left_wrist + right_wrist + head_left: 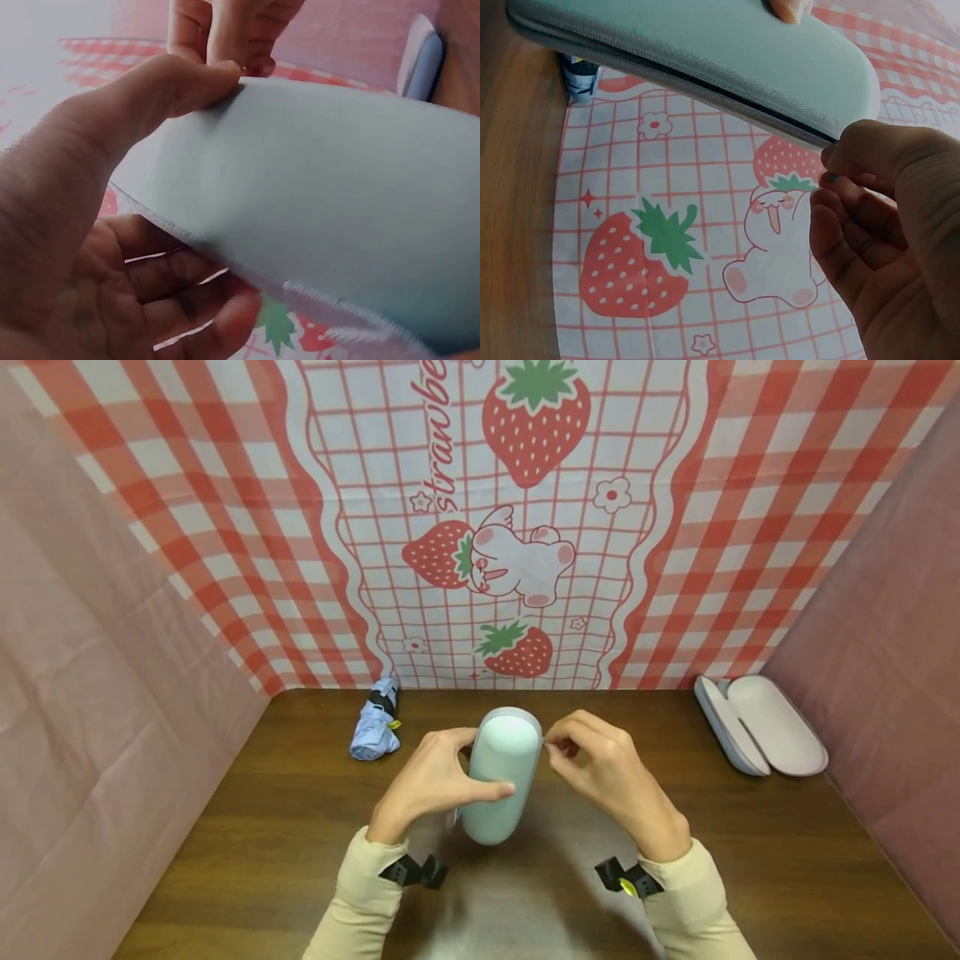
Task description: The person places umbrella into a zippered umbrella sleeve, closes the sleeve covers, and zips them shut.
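A mint-green zippered case (501, 777), long with rounded ends, is held tilted above the table. My left hand (431, 777) grips it from the left, thumb across its front face and the other fingers behind. At the case's upper right edge, my right hand (600, 764) pinches the zipper pull (832, 178), which the fingertips mostly cover. In the right wrist view a dark gap runs along the zippered side up to those fingers. The left wrist view shows the left thumb (169, 86) pressing the smooth shell. What the case contains is hidden.
A folded blue umbrella (375, 727) with a dark band lies at the back left. On the back right, a pale grey hard case (780, 722) lies opened. Behind the brown wooden table (300, 860) hangs a strawberry-print cloth (525, 485), with pink cloth at both sides.
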### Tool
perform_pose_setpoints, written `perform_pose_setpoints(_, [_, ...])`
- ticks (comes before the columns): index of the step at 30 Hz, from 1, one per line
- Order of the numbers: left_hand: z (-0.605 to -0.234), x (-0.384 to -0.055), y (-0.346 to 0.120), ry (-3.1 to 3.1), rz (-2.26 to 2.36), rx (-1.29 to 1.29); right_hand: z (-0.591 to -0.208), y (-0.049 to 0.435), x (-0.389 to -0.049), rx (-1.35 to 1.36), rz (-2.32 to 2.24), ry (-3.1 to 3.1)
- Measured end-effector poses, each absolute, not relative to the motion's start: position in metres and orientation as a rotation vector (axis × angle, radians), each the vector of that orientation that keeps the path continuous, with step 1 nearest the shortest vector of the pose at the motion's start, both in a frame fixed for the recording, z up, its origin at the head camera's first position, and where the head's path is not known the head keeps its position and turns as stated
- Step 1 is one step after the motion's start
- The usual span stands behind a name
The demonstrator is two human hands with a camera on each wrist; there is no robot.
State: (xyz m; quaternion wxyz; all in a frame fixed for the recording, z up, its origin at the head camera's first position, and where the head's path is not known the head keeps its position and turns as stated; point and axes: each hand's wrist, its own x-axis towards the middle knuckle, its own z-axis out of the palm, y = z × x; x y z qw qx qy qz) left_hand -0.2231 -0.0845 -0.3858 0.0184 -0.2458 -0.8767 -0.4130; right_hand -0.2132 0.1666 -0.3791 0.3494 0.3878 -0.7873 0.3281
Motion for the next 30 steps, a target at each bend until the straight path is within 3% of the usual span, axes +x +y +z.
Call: perform_pose_setpoints(30, [-0.3868, -0.2245, -0.0795, -2.722, -1.393, -0.664, -0.3841, 0.1665, -0.2145, 0.974, 0.838, -2.079])
